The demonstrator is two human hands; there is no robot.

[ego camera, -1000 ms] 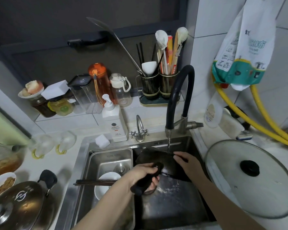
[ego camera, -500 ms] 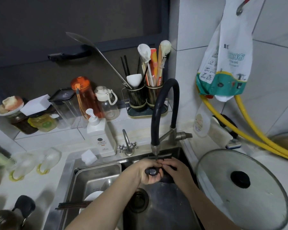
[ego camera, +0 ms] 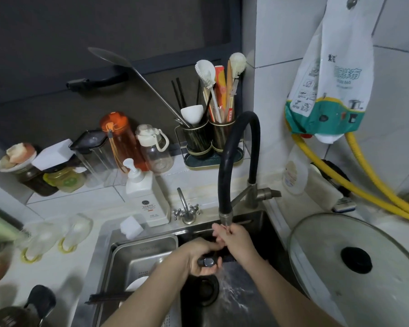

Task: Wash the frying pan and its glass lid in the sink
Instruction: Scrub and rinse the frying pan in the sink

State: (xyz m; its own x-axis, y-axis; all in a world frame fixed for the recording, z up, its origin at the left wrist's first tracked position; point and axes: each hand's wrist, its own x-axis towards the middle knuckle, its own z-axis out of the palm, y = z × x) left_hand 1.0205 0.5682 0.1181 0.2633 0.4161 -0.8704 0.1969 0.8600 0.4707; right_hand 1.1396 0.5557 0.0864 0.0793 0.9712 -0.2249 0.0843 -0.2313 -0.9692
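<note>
Currently left hand (ego camera: pixel 200 259) grips the pan handle (ego camera: pixel 206 262) over the sink (ego camera: pixel 267 223); right hand (ego camera: pixel 233 239), fingers loosely curled, rinses under the tap (ego camera: pixel 226 217). Wet handle may slip; lid (ego camera: pixel 354 263) overhangs.

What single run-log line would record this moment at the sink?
left hand: grips black frying pan handle | right hand: under black hose faucet | round glass lid: on counter, unwashed

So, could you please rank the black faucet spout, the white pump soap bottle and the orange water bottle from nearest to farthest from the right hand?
1. Black faucet spout: its tip is just above the right hand.
2. White pump soap bottle: left, on the sink's rim.
3. Orange water bottle: farther back-left, on the ledge.
</note>
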